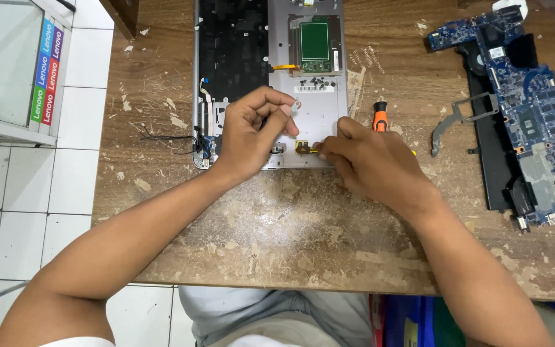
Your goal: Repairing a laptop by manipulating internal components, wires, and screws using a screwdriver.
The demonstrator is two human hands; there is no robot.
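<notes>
We work at a worn wooden table point(303, 225), and at its twelve o'clock edge lies the opened silver laptop shell point(319, 119), inside up. At three o'clock of the shell rests the blue motherboard point(528, 109), well apart from our hands. Our left hand point(252, 135) sits on the shell's lower part, fingers curled together with the tips pressing down near a small light spot. Our right hand point(370, 160) comes in from four o'clock, fingertips pinched around a thin yellow tool tip that touches a small gold-coloured part point(302, 148) at the shell's six o'clock edge. An orange-handled screwdriver point(379, 114) lies just behind the right hand.

To do this well, we judge we should keep the left hand steadying the shell and keep the tool tip square on the part.

The tool's body is hidden under our fingers, and the loose dark screws point(319, 81) are too small to count.
</notes>
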